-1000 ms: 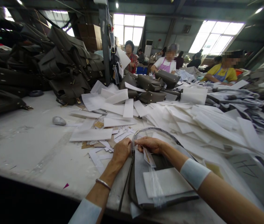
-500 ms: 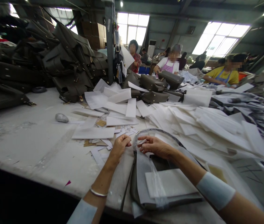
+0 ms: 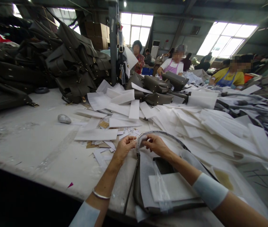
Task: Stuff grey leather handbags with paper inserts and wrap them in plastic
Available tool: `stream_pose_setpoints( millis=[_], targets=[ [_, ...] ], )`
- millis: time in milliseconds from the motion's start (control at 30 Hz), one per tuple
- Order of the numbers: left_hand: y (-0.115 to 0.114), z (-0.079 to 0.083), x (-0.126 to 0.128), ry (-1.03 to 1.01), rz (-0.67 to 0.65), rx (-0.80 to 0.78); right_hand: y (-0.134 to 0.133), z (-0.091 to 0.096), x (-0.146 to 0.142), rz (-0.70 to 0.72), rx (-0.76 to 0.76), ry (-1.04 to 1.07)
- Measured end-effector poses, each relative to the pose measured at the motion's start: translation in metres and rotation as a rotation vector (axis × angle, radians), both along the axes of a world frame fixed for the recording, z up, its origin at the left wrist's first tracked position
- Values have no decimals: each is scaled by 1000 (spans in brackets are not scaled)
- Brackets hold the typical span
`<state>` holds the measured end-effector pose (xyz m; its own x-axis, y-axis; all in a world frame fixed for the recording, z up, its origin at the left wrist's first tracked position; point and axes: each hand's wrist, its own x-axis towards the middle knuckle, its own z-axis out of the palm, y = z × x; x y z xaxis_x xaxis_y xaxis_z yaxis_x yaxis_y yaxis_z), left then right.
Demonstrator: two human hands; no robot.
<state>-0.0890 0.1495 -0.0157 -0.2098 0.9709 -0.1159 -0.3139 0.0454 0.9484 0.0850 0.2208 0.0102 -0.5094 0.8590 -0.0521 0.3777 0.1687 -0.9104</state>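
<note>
A dark olive handbag (image 3: 137, 189) lies at the table's front edge, with white foam sheet (image 3: 171, 187) and clear plastic (image 3: 161, 189) on it. Its dark handle (image 3: 171, 135) arches up behind, wrapped in clear film near its left end. Just left of that wrapped end, my left hand (image 3: 124, 149) is pinched closed; something thin and pale shows at its fingertips, too small to name. My right hand (image 3: 158, 146) is inside the arch, its fingers curled and pressed together against the wrapped part. What those fingers hold is hidden.
White foam sheets (image 3: 207, 126) heap up behind and right of the bag. Paper tags (image 3: 98, 144) lie left of my hands. Dark bags (image 3: 74, 69) pile at the far left, others (image 3: 157, 85) behind the foam. A wrapped lump (image 3: 64, 119) sits left. Several people work beyond.
The fingers of my right hand, spread apart before with a small white piece between them, have closed in at the wrapped handle. My left hand has moved slightly right, closer to the handle.
</note>
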Motion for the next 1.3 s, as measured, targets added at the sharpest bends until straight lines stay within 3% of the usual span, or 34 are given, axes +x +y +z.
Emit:
stream_pose_setpoints(
  millis=[100,267,433,633,800,1000,1167,1300],
  targets=[
    [-1,2,3,4,-32,8,-2,-3,-2,47,-237,191],
    [1,1,2,-3,-7,-4,-6,-2,-6,33,-436,301],
    [6,-6,-2,0,40,-44,-3,1,-14,104,-359,247],
    [4,-5,-3,162,92,-10,5,3,-30,141,-207,-19],
    [-5,6,4,382,145,149,6,0,-44,52,-182,-153],
    [-13,2,7,727,13,392,4,-5,-39,13,-205,-33],
    [-8,-1,1,773,243,244,3,-4,-25,42,-311,112],
    [-4,3,-3,579,127,78,4,-1,-16,57,-346,160]
  ],
)
